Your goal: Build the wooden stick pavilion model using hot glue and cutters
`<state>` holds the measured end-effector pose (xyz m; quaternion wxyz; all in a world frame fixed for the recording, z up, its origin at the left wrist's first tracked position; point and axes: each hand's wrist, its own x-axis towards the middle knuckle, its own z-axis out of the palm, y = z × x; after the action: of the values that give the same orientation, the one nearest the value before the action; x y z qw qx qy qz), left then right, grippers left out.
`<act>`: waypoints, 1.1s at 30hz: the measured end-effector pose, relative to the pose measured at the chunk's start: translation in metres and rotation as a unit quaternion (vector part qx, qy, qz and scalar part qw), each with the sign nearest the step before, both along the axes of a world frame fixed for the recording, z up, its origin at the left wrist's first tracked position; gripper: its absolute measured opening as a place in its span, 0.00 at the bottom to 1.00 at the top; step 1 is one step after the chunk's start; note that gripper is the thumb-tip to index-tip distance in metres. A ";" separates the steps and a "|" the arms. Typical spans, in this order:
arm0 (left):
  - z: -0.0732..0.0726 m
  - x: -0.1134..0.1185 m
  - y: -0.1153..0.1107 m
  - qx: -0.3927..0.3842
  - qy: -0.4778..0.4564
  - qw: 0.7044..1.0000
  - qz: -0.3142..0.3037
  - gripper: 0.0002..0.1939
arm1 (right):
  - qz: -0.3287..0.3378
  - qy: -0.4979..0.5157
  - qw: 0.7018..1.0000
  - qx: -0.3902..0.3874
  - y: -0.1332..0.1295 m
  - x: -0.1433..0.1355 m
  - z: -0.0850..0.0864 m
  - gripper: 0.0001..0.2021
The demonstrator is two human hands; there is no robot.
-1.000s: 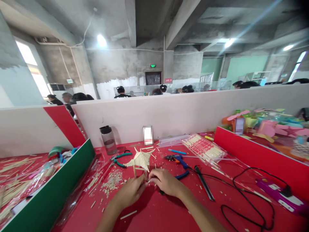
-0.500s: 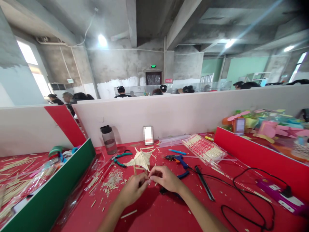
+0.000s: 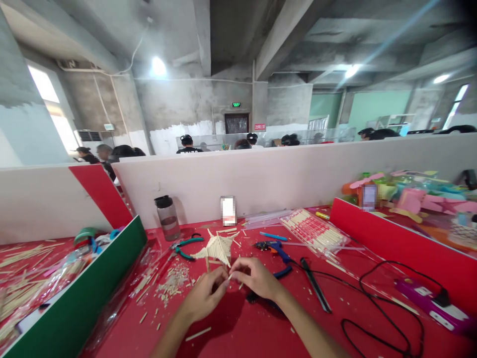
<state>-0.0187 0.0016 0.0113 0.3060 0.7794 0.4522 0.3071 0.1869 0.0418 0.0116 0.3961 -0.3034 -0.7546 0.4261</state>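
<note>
The right hand (image 3: 260, 279) has shifted slightly since a second ago, baring more of the dark-blue-handled tool (image 3: 282, 272) beneath it; the left hand (image 3: 206, 294) has barely moved. The stick model (image 3: 217, 249) with its flared roof stands just beyond the fingertips, its lower part partly hidden by them; whether they touch it, I cannot tell. Both hands' fingers are bent, tips drawn together around a small pale piece (image 3: 230, 277); which hand grips it is unclear. Left of the left fingers lies a heap of cut bits (image 3: 175, 281), with teal-handled pliers (image 3: 185, 253) farther beyond. Beyond the right fingers lies a glue gun (image 3: 276, 247); farther right, a black cutter (image 3: 315, 286) and, past both, bagged sticks (image 3: 315, 231). A loose stick (image 3: 198, 333) lies nearer than the fingers.
</note>
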 end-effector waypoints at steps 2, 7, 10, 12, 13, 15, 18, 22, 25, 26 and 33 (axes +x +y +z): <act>-0.001 -0.001 0.000 0.007 0.004 1.000 0.002 0.15 | -0.006 0.007 1.000 -0.004 0.000 0.000 0.000 0.08; -0.004 -0.002 0.002 0.016 0.019 1.000 0.003 0.19 | 0.001 0.025 0.999 -0.034 0.000 -0.001 -0.001 0.08; -0.004 -0.003 0.004 0.027 0.013 1.000 0.009 0.19 | 0.023 0.035 0.998 -0.056 0.001 0.000 0.001 0.08; -0.003 -0.002 0.004 0.033 0.007 0.999 0.012 0.18 | 0.039 0.040 0.996 -0.067 0.001 0.001 0.003 0.08; -0.002 -0.002 0.004 0.035 0.006 0.999 0.011 0.18 | 0.046 0.041 0.996 -0.071 0.001 0.002 0.004 0.08; 0.000 -0.002 0.003 0.036 0.006 0.999 0.011 0.18 | 0.055 0.041 0.995 -0.077 0.000 0.003 0.005 0.07; 0.000 -0.001 0.001 0.031 0.008 0.999 0.006 0.17 | 0.063 0.042 0.994 -0.078 0.001 0.004 0.004 0.08; -0.002 0.000 0.000 0.026 -0.002 1.000 -0.003 0.17 | 0.079 0.077 0.987 -0.115 0.005 0.003 -0.005 0.12; -0.003 0.000 -0.001 0.028 -0.012 1.000 -0.001 0.17 | 0.090 0.114 0.977 -0.154 0.008 0.003 -0.011 0.14; -0.003 0.000 -0.001 0.029 -0.015 0.999 0.001 0.17 | 0.093 0.122 0.975 -0.162 0.009 0.002 -0.012 0.14; -0.002 -0.001 0.002 0.034 -0.023 0.999 0.000 0.17 | 0.075 0.093 0.982 -0.143 0.007 0.003 -0.006 0.15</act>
<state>-0.0197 0.0031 0.0092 0.2899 0.7822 0.4338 0.3405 0.1898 0.0484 0.0055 0.3844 -0.2584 -0.6661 0.5845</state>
